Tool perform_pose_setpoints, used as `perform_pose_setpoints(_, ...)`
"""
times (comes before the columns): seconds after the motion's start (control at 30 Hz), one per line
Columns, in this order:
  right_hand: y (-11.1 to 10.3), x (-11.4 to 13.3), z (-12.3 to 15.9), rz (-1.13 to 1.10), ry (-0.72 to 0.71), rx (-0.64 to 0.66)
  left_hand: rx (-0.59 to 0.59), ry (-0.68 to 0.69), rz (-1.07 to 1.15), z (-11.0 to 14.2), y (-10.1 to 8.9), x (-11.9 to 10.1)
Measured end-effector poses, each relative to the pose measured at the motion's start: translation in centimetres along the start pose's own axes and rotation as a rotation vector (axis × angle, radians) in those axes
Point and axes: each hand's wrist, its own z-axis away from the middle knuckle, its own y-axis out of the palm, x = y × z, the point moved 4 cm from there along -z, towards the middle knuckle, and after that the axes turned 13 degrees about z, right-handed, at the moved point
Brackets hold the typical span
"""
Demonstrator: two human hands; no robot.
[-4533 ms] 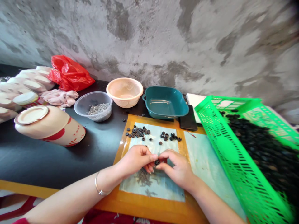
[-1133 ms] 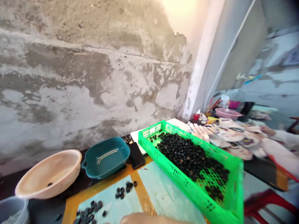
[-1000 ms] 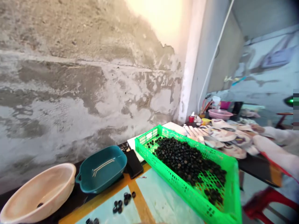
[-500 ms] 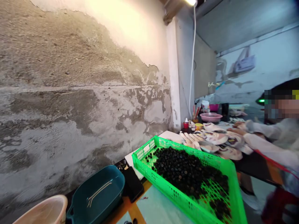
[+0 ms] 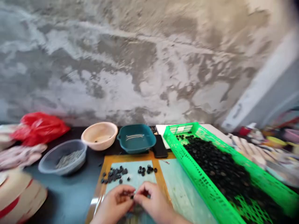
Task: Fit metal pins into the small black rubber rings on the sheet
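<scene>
Low in the middle, my left hand (image 5: 118,200) and my right hand (image 5: 153,199) meet at the fingertips over a mat. The left fingers are closed on a small black piece (image 5: 132,197), too small and blurred to name. My right hand is also pinched, its fingertips touching that spot; what they hold is hidden. Just beyond the hands lie two loose groups of small black round pieces, a larger left pile (image 5: 114,175) and a smaller right pile (image 5: 146,170). They rest on a pale sheet on an orange-edged board (image 5: 163,186).
A green basket (image 5: 187,168) of black pieces stands at right. Along the wall are a teal dish (image 5: 136,147), a phone-like black slab (image 5: 160,147), a cream bowl (image 5: 99,143) and a clear bowl (image 5: 49,166) of grey bits. A red bag (image 5: 38,127) lies far left.
My view has swung left and down, away from the co-worker and the shoe-like pieces at right. Both my hands, out of sight before, now show together at the bottom.
</scene>
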Motion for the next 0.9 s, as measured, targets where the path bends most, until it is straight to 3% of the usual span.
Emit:
perform_pose_setpoints(0.17,-0.5,0.0,0.3,-0.118,0.031,0.012,-0.050,-0.054,0.221,0.6,0.6,-0.1)
perform_pose_setpoints(0.4,0.0,-0.4,0.1,-0.073,0.038,0.040,-0.079,0.038,0.136,0.8,0.3,-0.2)
perform_pose_setpoints(0.63,1.1,-1.1,-0.4,-0.048,0.047,0.075,-0.126,0.037,0.155,0.4,0.1,0.5)
perform_pose_setpoints(0.77,2.0,-1.8,-0.7,-0.051,-0.012,0.033,-0.179,0.069,0.190,0.1,-0.6,1.2)
perform_pose_setpoints(0.9,2.5,-1.4,-0.7,-0.061,-0.050,-0.027,-0.128,0.078,0.124,0.3,-0.9,0.6)
